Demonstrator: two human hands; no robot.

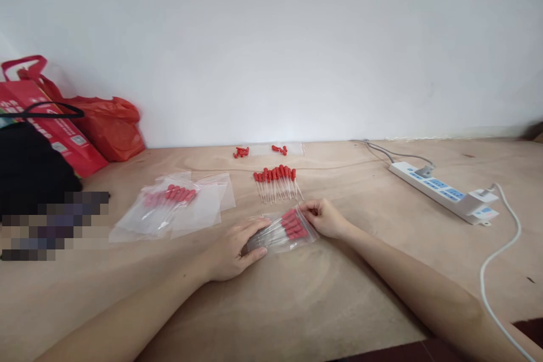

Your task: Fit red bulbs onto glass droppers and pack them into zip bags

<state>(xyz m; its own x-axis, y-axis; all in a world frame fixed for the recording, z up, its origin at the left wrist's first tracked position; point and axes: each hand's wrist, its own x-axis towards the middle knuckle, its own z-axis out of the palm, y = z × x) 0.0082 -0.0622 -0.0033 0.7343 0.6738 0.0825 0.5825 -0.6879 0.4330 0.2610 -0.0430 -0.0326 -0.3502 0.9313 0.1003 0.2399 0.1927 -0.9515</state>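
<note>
A clear zip bag (278, 235) with several red-capped droppers inside lies on the wooden table, its zip end to the right. My left hand (237, 246) rests around the bag's left end, thumb and fingers apart on either side of it. At the upper right corner of the bag, the fingers of my right hand (320, 216) pinch the edge by the zip. Just behind the bag is a row of loose red-capped droppers (275, 184). Further left, more clear bags (163, 212) lie overlapping, some with red-capped droppers in them.
Loose red caps (241, 152) and a flat clear bag (263, 149) lie near the wall. A white power strip (441, 189) with cables stands on the right. Red bags (112, 127) and a black bag (34, 169) are at the left.
</note>
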